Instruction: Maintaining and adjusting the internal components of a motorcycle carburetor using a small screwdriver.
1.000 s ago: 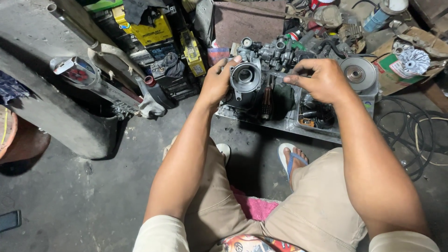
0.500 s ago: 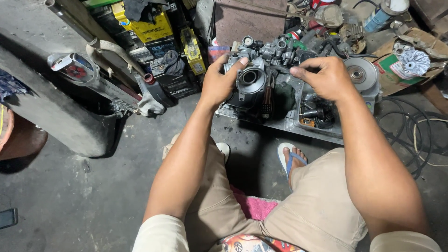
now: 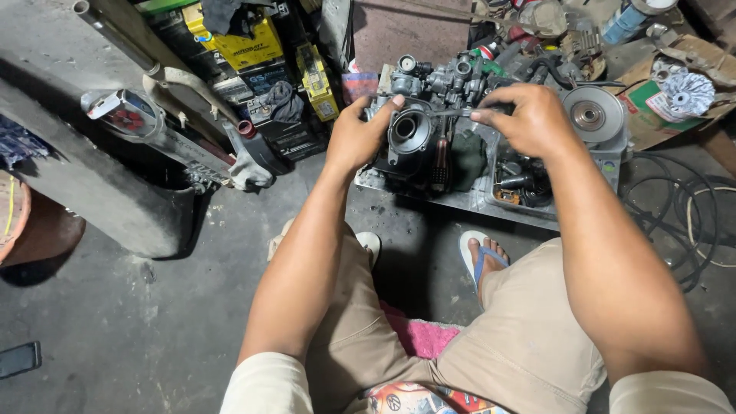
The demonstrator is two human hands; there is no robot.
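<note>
exhaust pipe (image 3: pixel 123 115): one, lying on the floor at the far left against the concrete curb, parked out of the way I'd guess.

batteries (image 3: pixel 238 42): at least three boxy ones, yellow and dark, stacked at the back left; the rest of the pile is too cluttered to count.

left hand (image 3: pixel 356 138): closed around the left side of the carburetor, thumb over the top. Looks like the steadying grip so the thing doesn't twist.

carburetor (image 3: pixel 410 134): one, dark metal with a round open throat facing up at the camera. It's held just above the near left end of the metal tray, between both hands.

right hand (image 3: pixel 529 119): fingers pinched shut on a thin tool (image 3: pixel 452 113) that pokes into the carburetor's top. Can't tell what kind of tool.

metal tray (image 3: pixel 475 203): one, flat on the floor in front of the feet, keeps small parts together.

pulley disc (image 3: pixel 592 115): one, round and grey, at the tray's far right end.

fan wheel (image 3: pixel 686 92): one, white, on cardboard by the right edge.

sandals (image 3: pixel 479 257): two, one per foot.
</note>
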